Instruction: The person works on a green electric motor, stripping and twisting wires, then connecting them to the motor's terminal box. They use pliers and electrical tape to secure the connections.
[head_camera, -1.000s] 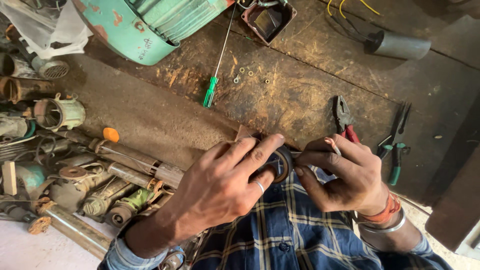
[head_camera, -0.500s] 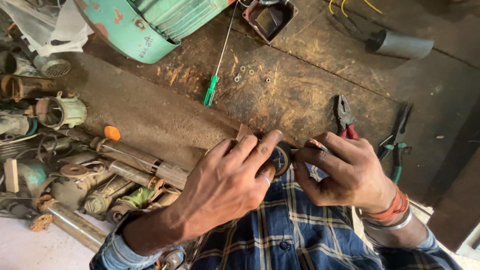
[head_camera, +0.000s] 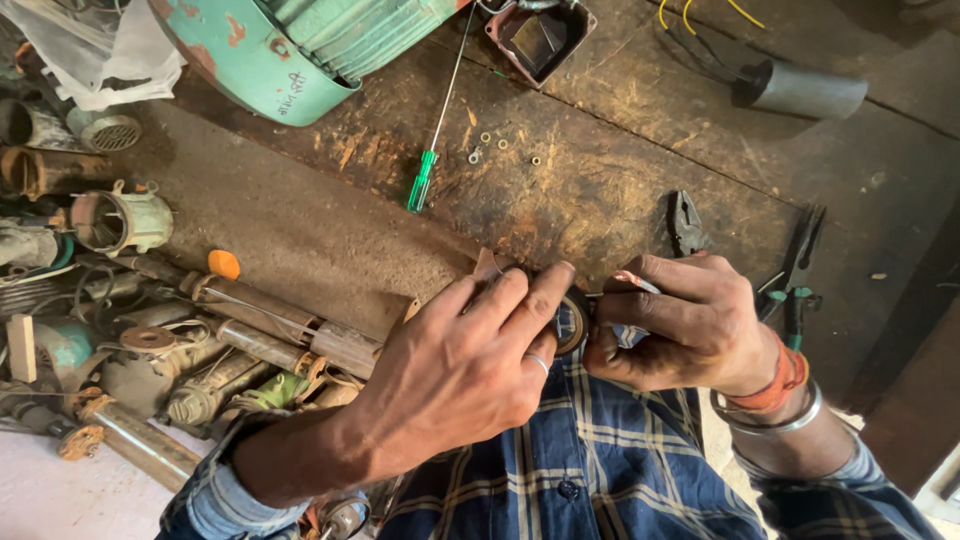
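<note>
2 hands (head_camera: 470, 370), 1 green-handled screwdriver (head_camera: 424, 178), 2 pliers (head_camera: 686, 222), approx. 5 small washers (head_camera: 487, 140).

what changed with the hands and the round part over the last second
Little changed. The left hand kept its cover over the round part, its fingers shifting slightly along the top. The right hand stayed pinched against the part's right side, holding a thin strip; no clear release or new grip. The screwdriver, pliers and washers on the bench lie where they were.

clear plastic bag (head_camera: 95, 50) at top left corner; no labels, signs or screens
</note>
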